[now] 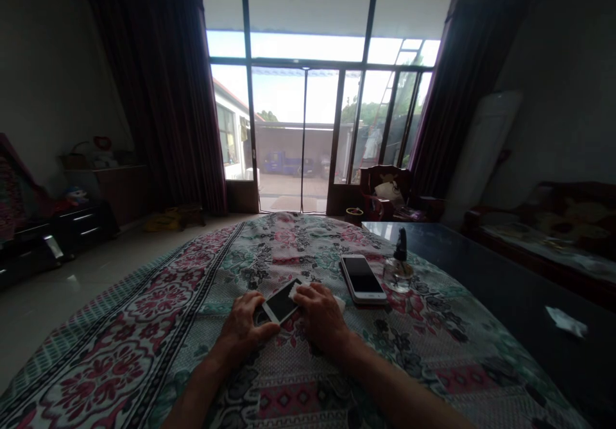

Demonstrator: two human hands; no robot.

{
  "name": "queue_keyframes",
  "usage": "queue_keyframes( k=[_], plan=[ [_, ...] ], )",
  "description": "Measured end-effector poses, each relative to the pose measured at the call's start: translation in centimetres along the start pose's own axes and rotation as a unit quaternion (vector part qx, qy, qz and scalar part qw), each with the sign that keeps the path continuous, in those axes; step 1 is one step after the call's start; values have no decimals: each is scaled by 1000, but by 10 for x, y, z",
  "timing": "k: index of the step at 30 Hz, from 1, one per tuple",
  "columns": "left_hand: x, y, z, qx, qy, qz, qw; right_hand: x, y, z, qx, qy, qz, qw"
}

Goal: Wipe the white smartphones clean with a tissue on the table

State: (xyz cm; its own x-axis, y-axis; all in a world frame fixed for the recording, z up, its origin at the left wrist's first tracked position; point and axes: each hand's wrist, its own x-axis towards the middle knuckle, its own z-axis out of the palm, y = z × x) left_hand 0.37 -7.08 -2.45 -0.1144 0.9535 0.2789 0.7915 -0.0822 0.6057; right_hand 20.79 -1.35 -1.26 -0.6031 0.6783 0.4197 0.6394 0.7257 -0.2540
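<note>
Two bare hands grasp: the left hand (245,328) clenches its fingers on the edge of a slippery, fragile white smartphone (280,303); the right hand (321,317) presses its fingers on white tissue (294,293).

At lower centre of the frame, the left hand (243,328) is gripping a white smartphone (282,301), the right hand (320,317) is pressing a white cloth (297,292) against its screen, and a second smartphone (362,278) is lying just beside them

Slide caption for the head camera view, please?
Left hand and right hand hold a smartphone and white cloth on a floral bedspread beside a second phone.
</note>
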Motion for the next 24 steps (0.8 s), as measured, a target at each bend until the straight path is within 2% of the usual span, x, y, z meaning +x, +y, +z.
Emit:
queue_keyframes(
  k=[9,13,16,24],
  plan=[
    [0,-2,3,-1,16,21,1000,2,-31,7,24,-57,-88,994],
    [1,-6,6,1,25,30,999,5,-36,7,39,-70,-121,989],
    [2,-7,5,5,23,26,999,8,-29,6,42,-60,-101,992],
    [2,1,-2,11,-5,1,1000,17,6,-8,0,-38,40,998]
  ],
)
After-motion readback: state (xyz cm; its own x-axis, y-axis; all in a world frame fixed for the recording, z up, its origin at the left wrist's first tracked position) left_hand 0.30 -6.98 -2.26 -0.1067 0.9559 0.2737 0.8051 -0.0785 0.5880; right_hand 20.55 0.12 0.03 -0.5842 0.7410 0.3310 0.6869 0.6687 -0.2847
